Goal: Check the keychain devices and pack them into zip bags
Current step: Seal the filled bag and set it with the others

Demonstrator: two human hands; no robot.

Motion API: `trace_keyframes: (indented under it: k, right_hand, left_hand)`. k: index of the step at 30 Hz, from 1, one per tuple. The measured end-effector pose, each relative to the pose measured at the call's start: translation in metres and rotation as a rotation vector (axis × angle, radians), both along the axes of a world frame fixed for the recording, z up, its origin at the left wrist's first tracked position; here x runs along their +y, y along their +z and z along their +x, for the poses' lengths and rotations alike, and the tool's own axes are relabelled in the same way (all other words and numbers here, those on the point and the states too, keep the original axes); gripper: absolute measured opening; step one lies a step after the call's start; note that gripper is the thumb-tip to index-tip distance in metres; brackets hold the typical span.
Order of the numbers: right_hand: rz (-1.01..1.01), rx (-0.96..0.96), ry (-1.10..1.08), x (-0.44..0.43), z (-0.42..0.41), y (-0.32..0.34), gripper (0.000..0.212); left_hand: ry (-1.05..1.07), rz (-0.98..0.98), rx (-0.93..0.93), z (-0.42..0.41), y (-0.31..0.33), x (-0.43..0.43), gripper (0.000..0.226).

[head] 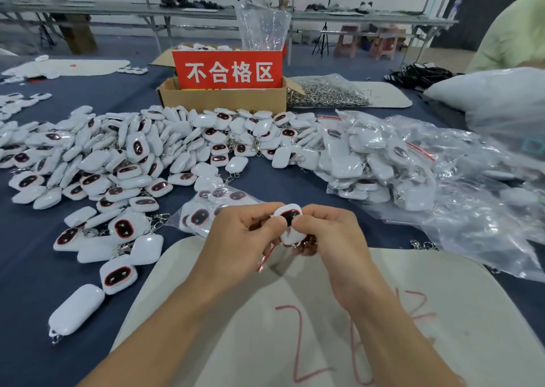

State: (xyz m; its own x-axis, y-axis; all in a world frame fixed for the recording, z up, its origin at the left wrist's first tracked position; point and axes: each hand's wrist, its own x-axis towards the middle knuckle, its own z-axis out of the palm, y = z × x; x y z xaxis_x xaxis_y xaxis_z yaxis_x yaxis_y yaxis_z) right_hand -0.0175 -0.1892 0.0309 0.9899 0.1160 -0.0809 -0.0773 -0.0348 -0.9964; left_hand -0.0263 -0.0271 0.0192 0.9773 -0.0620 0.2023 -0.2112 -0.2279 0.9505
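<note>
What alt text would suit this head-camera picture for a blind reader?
The left hand and right hand pinch one white keychain device over a pale mat. Loose devices heap on the blue table at left, bagged ones at right, a red-signed cardboard box behind.

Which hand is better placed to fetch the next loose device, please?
Probably the left hand: the loose devices lie on its side, while the right hand is nearer the bagged ones.

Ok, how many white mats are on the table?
3: near mat with red writing, far-left mat, far-right mat partly under the bag of metal rings. Others may be hidden.
</note>
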Motion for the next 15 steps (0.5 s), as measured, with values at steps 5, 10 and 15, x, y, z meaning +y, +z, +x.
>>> trace_keyframes:
  k: [5, 10, 15]
  right_hand:
    - [-0.064, -0.016, -0.097, 0.0064, -0.0066, -0.0007, 0.021]
    - [-0.068, -0.025, -0.008, 0.0052, -0.0046, 0.0019, 0.016]
    - [-0.034, 0.024, 0.054, 0.0071, -0.0049, 0.0046, 0.014]
  left_hand:
    - [-0.008, 0.051, -0.039, -0.001, -0.0021, 0.0021, 0.022]
    - [0.041, 0.047, -0.037, 0.0007, 0.0001, 0.0012, 0.021]
    - [0.123, 0.08, -0.03, 0.0003, 0.002, 0.0014, 0.02]
